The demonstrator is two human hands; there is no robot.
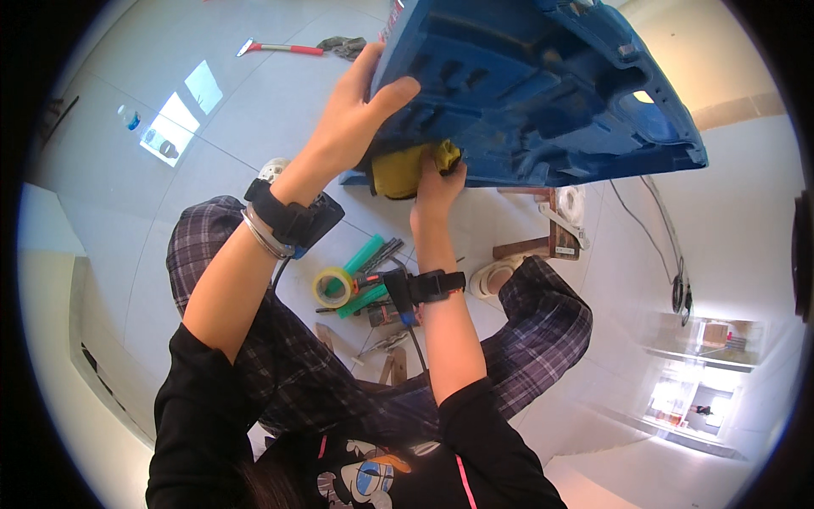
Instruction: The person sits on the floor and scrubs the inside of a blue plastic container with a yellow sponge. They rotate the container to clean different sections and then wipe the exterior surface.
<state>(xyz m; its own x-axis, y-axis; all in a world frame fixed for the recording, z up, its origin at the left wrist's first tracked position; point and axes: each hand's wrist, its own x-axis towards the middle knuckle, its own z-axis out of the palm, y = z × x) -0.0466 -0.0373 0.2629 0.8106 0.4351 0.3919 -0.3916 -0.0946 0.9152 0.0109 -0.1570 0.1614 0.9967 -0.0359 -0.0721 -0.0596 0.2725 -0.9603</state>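
A large blue moulded panel (509, 95) with ribs and recesses fills the upper right, tilted up off the floor. My left hand (356, 114) grips its left edge, thumb on the inner face and fingers hidden behind it. In my right hand (439, 178) is a bunched yellow cloth (400, 172) with dark edging, held against the panel's lower left part. Both wrists wear black straps with small devices and cables.
Between my legs lie a roll of yellowish tape (332, 287), green strips (365, 251) and a power drill (385, 314). A red-handled scraper (280, 48) lies at upper left, a plastic bottle (129, 118) farther left. A wooden frame (563, 245) and cables (678, 286) are on the right.
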